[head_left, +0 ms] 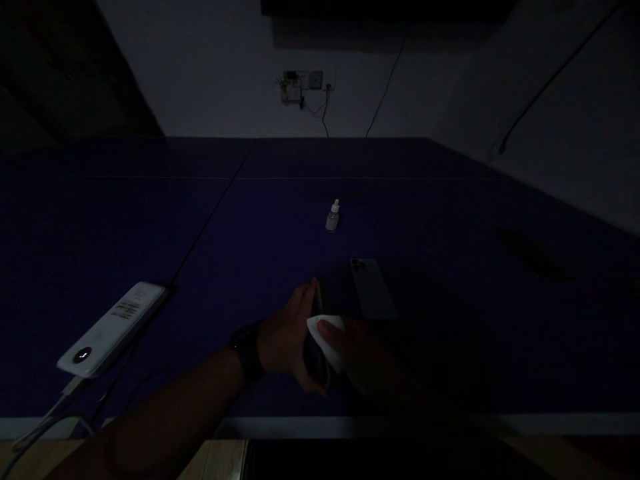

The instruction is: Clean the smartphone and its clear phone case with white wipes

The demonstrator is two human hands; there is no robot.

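Note:
My left hand (290,330), with a dark watch on its wrist, grips a dark phone case (321,300) by its long edges. The case is tilted on its side, and its inside is too dark to make out. In my right hand (357,347) a folded white tissue (325,327) is pinched under the thumb and pressed against the case. Just right of the case lies a smartphone (375,290), back up with its cameras at the far end. Beyond both hands stands a small dropper bottle (333,217) with a white top.
A white power bank (113,330) with a cable (50,420) lies at the left on the dark purple surface (280,220). A dark flat object (533,255), hard to make out, lies at the right. Sockets (303,81) with cords are on the back wall. The room is dim.

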